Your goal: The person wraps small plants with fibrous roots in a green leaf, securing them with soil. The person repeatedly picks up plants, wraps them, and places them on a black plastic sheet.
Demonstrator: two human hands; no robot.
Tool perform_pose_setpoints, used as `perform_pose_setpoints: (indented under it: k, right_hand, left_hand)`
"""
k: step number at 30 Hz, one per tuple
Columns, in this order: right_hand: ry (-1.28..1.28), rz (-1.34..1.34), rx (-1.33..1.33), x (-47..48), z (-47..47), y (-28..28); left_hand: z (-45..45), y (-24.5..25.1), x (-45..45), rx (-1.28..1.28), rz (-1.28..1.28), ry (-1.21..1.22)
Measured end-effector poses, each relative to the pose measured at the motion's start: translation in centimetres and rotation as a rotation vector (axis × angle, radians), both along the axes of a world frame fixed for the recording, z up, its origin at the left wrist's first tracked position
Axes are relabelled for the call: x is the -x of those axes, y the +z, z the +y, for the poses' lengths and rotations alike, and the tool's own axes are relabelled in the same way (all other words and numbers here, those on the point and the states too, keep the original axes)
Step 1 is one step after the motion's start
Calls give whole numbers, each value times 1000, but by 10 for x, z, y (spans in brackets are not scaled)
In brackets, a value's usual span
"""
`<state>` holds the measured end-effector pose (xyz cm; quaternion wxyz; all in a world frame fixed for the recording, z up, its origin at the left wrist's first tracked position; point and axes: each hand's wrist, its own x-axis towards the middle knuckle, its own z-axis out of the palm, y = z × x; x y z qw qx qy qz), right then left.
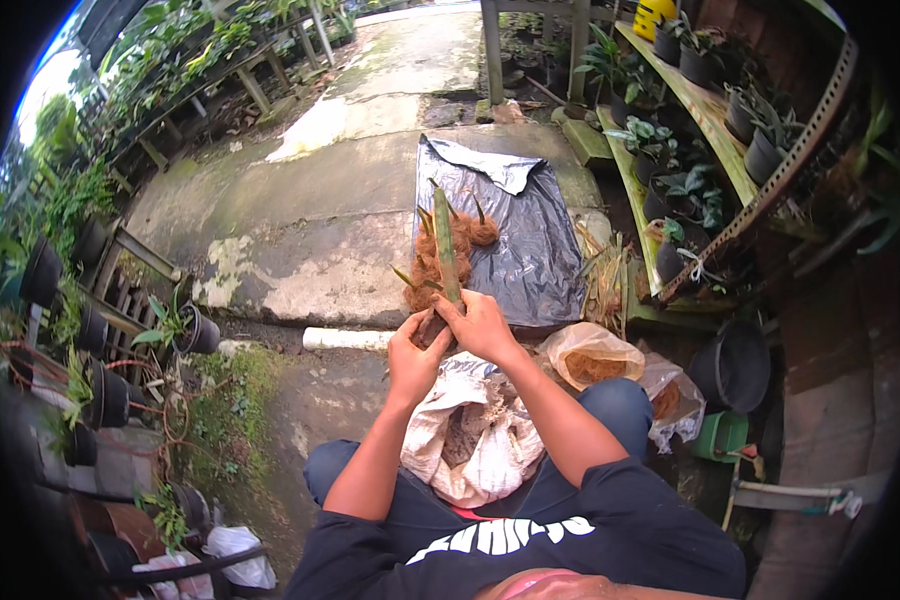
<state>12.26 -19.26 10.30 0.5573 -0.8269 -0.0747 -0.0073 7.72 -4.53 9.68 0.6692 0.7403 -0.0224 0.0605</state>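
A long, upright green leaf cutting rises from a dark brown clump at its base. My left hand grips the clump from the left, and the fingers of my right hand close around it and the leaf's foot. Fingers partly hide the base. Just beyond, several balls of reddish-brown fibre with short green shoots rest on a black plastic sheet. Below my hands, between my legs, a white woven sack stands open with greyish-brown loose material inside.
Clear plastic bags of brown fibre lie beside my right knee, near a black pot and a green container. A white pipe is on the ground at left. Potted plants line shelves at right and racks at left.
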Motion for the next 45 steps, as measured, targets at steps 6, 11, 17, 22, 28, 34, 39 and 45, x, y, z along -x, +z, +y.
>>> perform_pose_setpoints:
  k: [6,11,17,22,28,34,39,45]
  right_hand:
    - [57,165,-306,-8,3,-27]
    - [-46,157,-275,-8,5,-31]
    - [-185,-64,-95,1,3,-9]
    - [-190,-84,-120,-2,-1,-13]
    - [-21,-37,-436,-7,1,-38]
    - [223,201,-789,-2,5,-18]
    - [292,217,-778,-7,-12,-35]
    - [356,281,-946,4,-4,-16]
  left_hand:
    - [-9,6,8,-112,-49,57]
    - [-16,15,14,-181,-156,23]
    - [-18,8,21,-160,-176,-25]
    - [-20,-1,21,-181,-180,-53]
    - [-16,16,23,-54,-87,59]
    - [-6,19,17,124,-85,113]
    - [-6,10,14,195,-2,36]
    - [-5,16,17,141,-60,-5]
